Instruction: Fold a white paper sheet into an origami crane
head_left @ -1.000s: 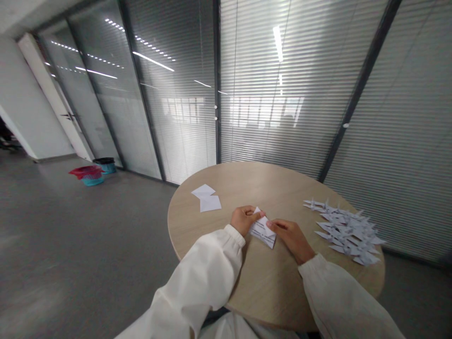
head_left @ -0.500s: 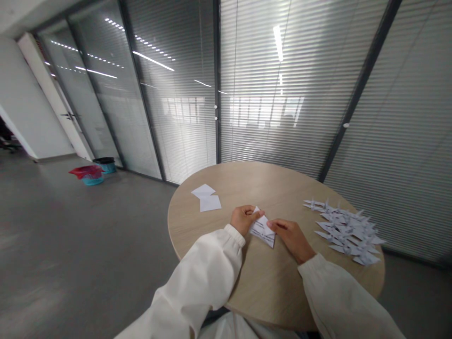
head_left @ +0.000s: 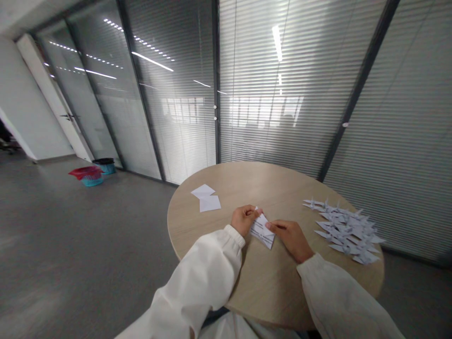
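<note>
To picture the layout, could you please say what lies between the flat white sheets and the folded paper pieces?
In the head view, the left hand, printed paper and right hand lie between the white sheets and folded pieces.

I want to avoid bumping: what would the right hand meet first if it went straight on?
The right hand touches the folded paper, so that comes first; behind it, probably the left hand, though depth is unclear.

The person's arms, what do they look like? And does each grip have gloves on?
The long, loose white cloth left sleeve ends in a gathered cuff. The matching white cloth right sleeve looks plain too. The bare left grip and bare right grip have no gloves.
</note>
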The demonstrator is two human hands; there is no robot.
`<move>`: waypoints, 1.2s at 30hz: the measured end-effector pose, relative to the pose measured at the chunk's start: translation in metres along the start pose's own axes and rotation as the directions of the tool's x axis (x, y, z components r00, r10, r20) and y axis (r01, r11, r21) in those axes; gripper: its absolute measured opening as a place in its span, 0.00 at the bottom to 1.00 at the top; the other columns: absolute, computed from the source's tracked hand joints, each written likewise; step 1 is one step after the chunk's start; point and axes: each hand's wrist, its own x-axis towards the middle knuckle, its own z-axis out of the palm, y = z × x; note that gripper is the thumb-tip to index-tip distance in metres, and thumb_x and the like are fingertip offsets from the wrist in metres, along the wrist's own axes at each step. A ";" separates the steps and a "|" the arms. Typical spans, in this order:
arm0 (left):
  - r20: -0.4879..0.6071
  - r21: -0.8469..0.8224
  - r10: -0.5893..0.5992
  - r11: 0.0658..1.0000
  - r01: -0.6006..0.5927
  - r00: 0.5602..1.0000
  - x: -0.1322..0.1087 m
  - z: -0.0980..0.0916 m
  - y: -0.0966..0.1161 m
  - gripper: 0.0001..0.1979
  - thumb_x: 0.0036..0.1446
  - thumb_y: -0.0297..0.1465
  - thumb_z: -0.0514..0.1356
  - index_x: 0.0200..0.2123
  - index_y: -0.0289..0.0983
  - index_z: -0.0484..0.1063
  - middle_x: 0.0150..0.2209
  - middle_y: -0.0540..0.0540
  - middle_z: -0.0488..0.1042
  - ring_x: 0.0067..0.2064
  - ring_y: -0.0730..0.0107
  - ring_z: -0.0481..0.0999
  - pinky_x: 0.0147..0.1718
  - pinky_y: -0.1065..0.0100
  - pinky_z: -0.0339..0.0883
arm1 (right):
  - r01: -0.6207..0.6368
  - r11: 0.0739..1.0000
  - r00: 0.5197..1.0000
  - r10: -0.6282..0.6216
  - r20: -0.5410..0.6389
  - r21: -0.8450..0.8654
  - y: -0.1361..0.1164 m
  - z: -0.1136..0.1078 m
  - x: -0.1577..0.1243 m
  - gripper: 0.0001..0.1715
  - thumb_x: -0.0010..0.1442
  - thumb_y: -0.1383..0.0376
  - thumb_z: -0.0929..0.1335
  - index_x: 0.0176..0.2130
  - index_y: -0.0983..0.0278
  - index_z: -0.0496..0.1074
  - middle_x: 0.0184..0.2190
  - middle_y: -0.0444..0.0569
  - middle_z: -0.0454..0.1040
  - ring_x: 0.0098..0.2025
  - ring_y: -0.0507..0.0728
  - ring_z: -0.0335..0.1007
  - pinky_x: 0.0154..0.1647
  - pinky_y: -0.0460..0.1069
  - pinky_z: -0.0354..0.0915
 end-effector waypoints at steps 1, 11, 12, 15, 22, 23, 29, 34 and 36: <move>0.006 0.003 0.002 1.000 -0.002 1.000 0.000 0.000 0.000 0.20 0.44 0.46 0.60 0.22 0.31 0.70 0.16 0.51 0.66 0.17 0.80 0.61 0.16 0.76 0.51 | 0.000 1.000 1.000 0.000 -0.006 -0.012 0.000 0.000 0.000 0.19 0.53 0.55 0.65 0.28 0.66 0.77 0.26 0.48 0.77 0.29 0.56 0.71 0.30 0.47 0.62; 0.032 -0.003 -0.032 0.999 0.033 0.999 0.003 0.001 -0.004 0.19 0.41 0.44 0.63 0.23 0.32 0.69 0.17 0.52 0.66 0.18 0.79 0.63 0.17 0.76 0.53 | -0.003 0.995 0.999 -0.002 -0.052 -0.099 0.005 0.003 0.000 0.19 0.53 0.55 0.64 0.25 0.66 0.77 0.24 0.48 0.76 0.26 0.54 0.69 0.27 0.45 0.59; 0.050 -0.023 -0.048 0.999 0.050 0.998 0.003 0.001 -0.005 0.19 0.38 0.43 0.65 0.24 0.32 0.69 0.18 0.52 0.67 0.19 0.78 0.64 0.17 0.76 0.55 | 0.000 0.995 0.999 -0.005 -0.051 -0.102 0.005 0.003 0.000 0.20 0.53 0.55 0.64 0.25 0.67 0.77 0.24 0.48 0.76 0.26 0.54 0.68 0.26 0.45 0.59; 0.099 -0.064 -0.073 0.995 0.080 0.992 0.003 0.001 -0.005 0.21 0.31 0.39 0.68 0.27 0.32 0.70 0.21 0.50 0.71 0.21 0.75 0.68 0.19 0.75 0.59 | -0.002 0.998 1.000 0.000 -0.032 -0.067 0.005 0.003 0.000 0.20 0.53 0.55 0.64 0.26 0.67 0.77 0.24 0.48 0.76 0.26 0.54 0.68 0.26 0.45 0.59; 0.012 -0.090 -0.051 0.995 0.052 0.999 0.003 0.002 -0.004 0.16 0.34 0.35 0.68 0.27 0.31 0.71 0.20 0.51 0.70 0.20 0.77 0.67 0.18 0.75 0.59 | 0.021 1.000 1.000 -0.022 0.014 0.018 0.004 0.004 0.001 0.19 0.53 0.55 0.63 0.28 0.66 0.76 0.26 0.48 0.76 0.28 0.55 0.70 0.29 0.46 0.62; 0.000 -0.089 -0.048 0.995 0.048 0.999 0.002 0.002 -0.003 0.16 0.34 0.34 0.68 0.27 0.31 0.71 0.19 0.51 0.70 0.19 0.77 0.67 0.18 0.75 0.59 | 0.024 1.000 1.000 -0.025 0.017 0.017 0.004 0.003 0.001 0.19 0.54 0.55 0.63 0.29 0.66 0.76 0.25 0.48 0.76 0.28 0.55 0.70 0.29 0.46 0.62; -0.004 -0.105 -0.050 0.993 0.049 0.999 0.001 0.003 0.000 0.15 0.38 0.37 0.66 0.26 0.31 0.71 0.20 0.50 0.71 0.20 0.77 0.67 0.18 0.75 0.58 | 0.044 0.999 0.999 -0.044 0.002 -0.011 0.005 0.003 0.001 0.17 0.53 0.57 0.63 0.28 0.66 0.76 0.27 0.49 0.77 0.29 0.56 0.70 0.31 0.47 0.63; -0.036 0.003 -0.019 1.000 0.019 0.999 0.000 0.001 0.001 0.14 0.45 0.39 0.61 0.24 0.31 0.70 0.20 0.48 0.71 0.19 0.77 0.67 0.18 0.76 0.56 | 0.052 0.999 0.998 -0.052 0.032 0.008 0.004 0.003 0.001 0.19 0.54 0.57 0.62 0.29 0.67 0.76 0.26 0.48 0.76 0.29 0.56 0.70 0.31 0.47 0.62; -0.028 0.000 -0.010 1.000 0.010 1.000 0.000 0.000 0.001 0.15 0.47 0.40 0.59 0.26 0.31 0.71 0.21 0.47 0.72 0.21 0.75 0.68 0.18 0.76 0.57 | 0.049 0.998 0.998 -0.050 0.036 0.025 0.004 0.003 0.001 0.19 0.54 0.56 0.63 0.29 0.67 0.76 0.26 0.48 0.76 0.29 0.55 0.70 0.31 0.47 0.63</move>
